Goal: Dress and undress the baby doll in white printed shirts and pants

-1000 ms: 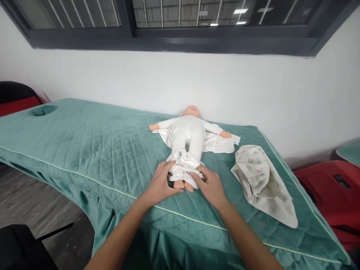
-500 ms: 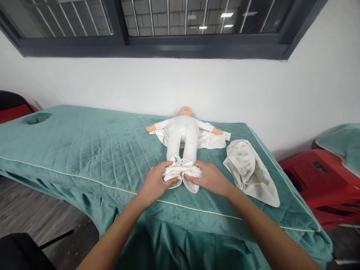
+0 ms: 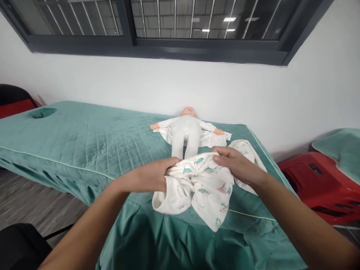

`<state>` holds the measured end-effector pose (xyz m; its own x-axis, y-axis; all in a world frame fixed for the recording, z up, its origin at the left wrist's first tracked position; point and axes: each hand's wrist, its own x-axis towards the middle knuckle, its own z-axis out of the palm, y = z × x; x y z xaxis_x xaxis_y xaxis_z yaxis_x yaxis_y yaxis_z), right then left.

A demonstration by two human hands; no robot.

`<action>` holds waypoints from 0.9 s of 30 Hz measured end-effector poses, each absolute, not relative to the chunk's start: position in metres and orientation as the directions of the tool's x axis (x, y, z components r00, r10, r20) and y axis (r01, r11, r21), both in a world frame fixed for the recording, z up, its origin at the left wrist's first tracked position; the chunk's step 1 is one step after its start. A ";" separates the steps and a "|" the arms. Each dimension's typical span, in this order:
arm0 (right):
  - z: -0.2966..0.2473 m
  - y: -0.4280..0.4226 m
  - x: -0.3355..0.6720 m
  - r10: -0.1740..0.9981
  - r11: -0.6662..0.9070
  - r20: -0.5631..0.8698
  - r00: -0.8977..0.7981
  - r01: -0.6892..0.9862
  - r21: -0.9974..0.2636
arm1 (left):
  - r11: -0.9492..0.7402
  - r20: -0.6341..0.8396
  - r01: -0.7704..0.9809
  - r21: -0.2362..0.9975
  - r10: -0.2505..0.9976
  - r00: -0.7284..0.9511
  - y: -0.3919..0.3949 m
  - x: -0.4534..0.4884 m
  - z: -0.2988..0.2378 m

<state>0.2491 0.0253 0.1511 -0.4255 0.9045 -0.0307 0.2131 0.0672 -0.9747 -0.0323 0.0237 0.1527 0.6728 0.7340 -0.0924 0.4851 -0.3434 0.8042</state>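
Right hand (image 3: 239,167) is pinching soft, likely light pants (image 3: 212,191) by the handy waistband (image 3: 197,162), left hand (image 3: 156,174) showing no clear grip from here!

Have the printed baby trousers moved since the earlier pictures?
Yes, towards the camera. Earlier, the printed baby trousers lay beyond the pale piping of the green bed cover; now they overlap it.

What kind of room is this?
Possibly a massage or childcare training room, though I can't be sure: a green-covered bed has a round hollow near one end, like a face hole, and a baby doll lies on it, arms spread.
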 end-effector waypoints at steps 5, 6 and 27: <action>0.189 0.030 0.249 0.915 0.121 0.044 -0.402 0.168 -0.978 | -0.395 -0.099 0.429 0.812 0.631 0.770 0.049 -0.050 0.207; 0.199 0.032 0.247 0.915 0.139 0.061 -0.399 0.171 -0.975 | -0.387 -0.080 0.407 0.828 0.636 0.768 0.053 -0.051 0.217; 0.321 0.043 0.201 0.744 0.555 0.213 -0.634 0.409 -0.724 | -0.716 0.476 0.435 0.546 0.692 0.543 0.037 -0.041 0.298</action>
